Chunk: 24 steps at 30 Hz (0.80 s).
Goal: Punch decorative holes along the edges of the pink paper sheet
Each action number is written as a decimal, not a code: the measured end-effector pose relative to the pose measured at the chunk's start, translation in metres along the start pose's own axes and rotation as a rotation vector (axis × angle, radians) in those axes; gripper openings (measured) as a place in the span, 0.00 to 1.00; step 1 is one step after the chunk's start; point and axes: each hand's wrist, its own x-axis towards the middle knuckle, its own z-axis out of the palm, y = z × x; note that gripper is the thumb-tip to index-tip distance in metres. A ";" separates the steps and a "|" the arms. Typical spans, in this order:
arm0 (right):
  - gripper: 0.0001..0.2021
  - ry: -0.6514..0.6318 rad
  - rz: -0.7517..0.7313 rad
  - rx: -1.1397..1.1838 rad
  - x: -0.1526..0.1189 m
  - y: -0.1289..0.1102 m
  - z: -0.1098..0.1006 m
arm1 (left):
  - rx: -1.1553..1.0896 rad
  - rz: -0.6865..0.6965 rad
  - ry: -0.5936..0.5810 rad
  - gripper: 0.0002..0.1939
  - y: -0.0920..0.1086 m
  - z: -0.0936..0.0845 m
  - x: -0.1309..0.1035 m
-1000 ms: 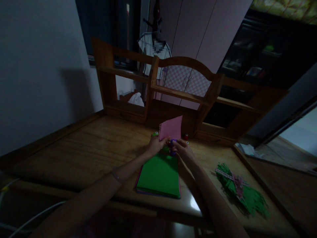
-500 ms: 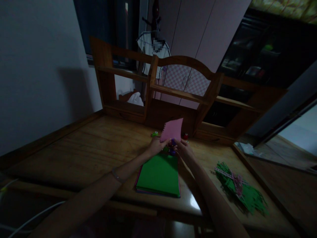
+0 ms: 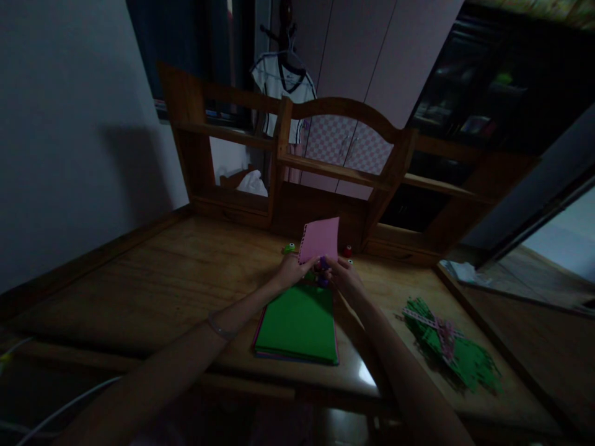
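A pink sheet (image 3: pixel 320 239) with a row of small notches down its left edge is held up above the desk. My left hand (image 3: pixel 292 271) pinches its lower left part. At its lower right, my right hand (image 3: pixel 343 272) has its fingers closed around a small purple tool (image 3: pixel 324 262), which touches the sheet's bottom edge. Just below both hands lies a stack of green sheets (image 3: pixel 297 325), with pink and bluish edges showing underneath.
Small green (image 3: pixel 289 248) and red (image 3: pixel 348 251) objects with eye-like tops stand behind the hands. Green cut strips with pink pieces (image 3: pixel 446 341) lie at the right. A wooden shelf (image 3: pixel 334 170) borders the desk's back.
The view has shifted slightly. Both hands keep their hold at the pink sheet's lower edge, and the sheet's tilt has changed a little.
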 end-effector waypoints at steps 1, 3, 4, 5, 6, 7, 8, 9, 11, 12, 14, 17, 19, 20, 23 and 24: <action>0.18 0.001 -0.001 -0.007 0.000 0.000 0.000 | 0.004 -0.003 -0.002 0.15 0.000 0.000 0.000; 0.18 0.005 -0.002 -0.019 0.001 0.001 -0.001 | 0.009 -0.018 -0.013 0.15 0.001 0.000 0.000; 0.18 0.008 -0.005 -0.023 0.001 0.002 -0.001 | 0.011 -0.025 -0.016 0.15 0.001 0.000 0.000; 0.18 0.011 -0.005 -0.026 0.002 0.002 -0.001 | 0.012 -0.029 -0.017 0.15 0.001 0.000 0.000; 0.18 0.013 -0.004 -0.028 0.003 0.003 -0.002 | 0.012 -0.030 -0.018 0.15 0.000 0.000 0.000; 0.17 0.015 0.000 -0.026 0.003 0.003 -0.002 | 0.011 -0.030 -0.021 0.15 0.000 0.000 0.000; 0.18 0.019 0.005 -0.024 0.004 0.004 -0.002 | 0.010 -0.028 -0.021 0.16 0.000 0.000 0.000; 0.18 0.025 0.010 -0.022 0.004 0.004 -0.002 | 0.010 -0.026 -0.022 0.16 -0.001 -0.001 0.000; 0.17 0.030 0.019 -0.016 0.004 0.004 -0.002 | 0.017 -0.018 -0.016 0.16 -0.001 -0.001 0.000; 0.17 0.027 0.021 -0.011 0.004 0.004 -0.001 | 0.023 -0.014 -0.012 0.15 -0.002 -0.001 0.000; 0.16 0.018 0.021 0.004 0.003 0.002 0.000 | 0.032 -0.009 -0.004 0.15 -0.001 -0.001 0.000; 0.16 0.008 0.021 0.015 0.002 0.000 0.001 | 0.052 -0.009 -0.002 0.15 -0.001 -0.002 -0.001; 0.16 0.002 0.021 0.020 0.001 0.000 0.001 | 0.063 -0.007 -0.006 0.15 0.000 -0.002 -0.001; 0.16 -0.002 0.020 0.025 0.001 0.000 0.001 | 0.063 -0.008 -0.009 0.15 -0.001 -0.002 -0.001; 0.15 -0.007 0.013 0.039 0.001 0.001 0.000 | 0.037 -0.006 -0.028 0.16 -0.001 -0.002 -0.001; 0.15 -0.012 0.013 0.037 0.001 0.001 0.000 | 0.030 -0.005 -0.032 0.16 -0.001 -0.002 -0.001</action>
